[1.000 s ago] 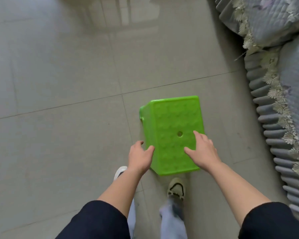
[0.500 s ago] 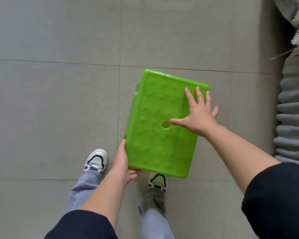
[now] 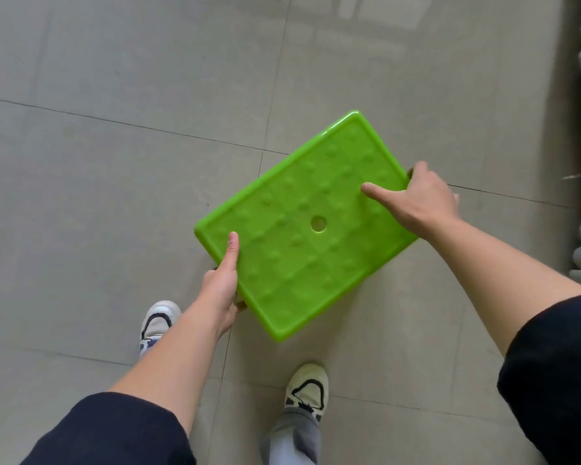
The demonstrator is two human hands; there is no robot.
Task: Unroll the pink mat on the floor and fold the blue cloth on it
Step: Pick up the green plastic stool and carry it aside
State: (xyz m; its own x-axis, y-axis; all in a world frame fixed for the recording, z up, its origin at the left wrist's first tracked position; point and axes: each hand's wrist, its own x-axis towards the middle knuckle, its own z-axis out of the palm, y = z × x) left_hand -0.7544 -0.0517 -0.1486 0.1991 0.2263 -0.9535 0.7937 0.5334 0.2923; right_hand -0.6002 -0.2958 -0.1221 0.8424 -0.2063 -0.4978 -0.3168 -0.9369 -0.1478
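1. L hand [image 3: 220, 290] clamps green stool [image 3: 307, 226] at near-left edge, thumb on top.
2. R hand [image 3: 423, 199] clamps far-right edge; opposite grips balance it, I judge.
3. Stool likely being cleared off tiled floor [image 3: 98, 196].
4. Pink mat, blue cloth: not in view.

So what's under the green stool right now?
Grey floor tiles show around the green stool, gripped by the left hand and right hand. Whatever lies directly beneath is covered.
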